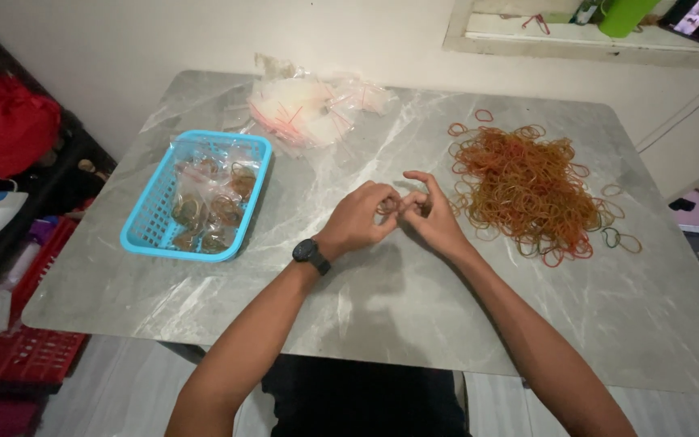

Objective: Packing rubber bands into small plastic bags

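Note:
My left hand [360, 217] and my right hand [433, 215] meet over the middle of a grey marble table [382, 299]. Both pinch a small bunch of rubber bands [390, 205] stretched between the fingers. A black watch [311, 254] sits on my left wrist. Just right of my right hand lies a big heap of orange and red rubber bands [527, 186]. To the left stands a blue plastic basket [144, 226] holding several small clear bags of rubber bands [212, 206].
A pile of empty clear zip bags [305, 109] lies at the table's back. Loose bands [620, 239] are scattered at the heap's right edge. Red crates [22, 352] and a red bag [6, 121] stand left of the table. A window ledge [584, 40] is behind.

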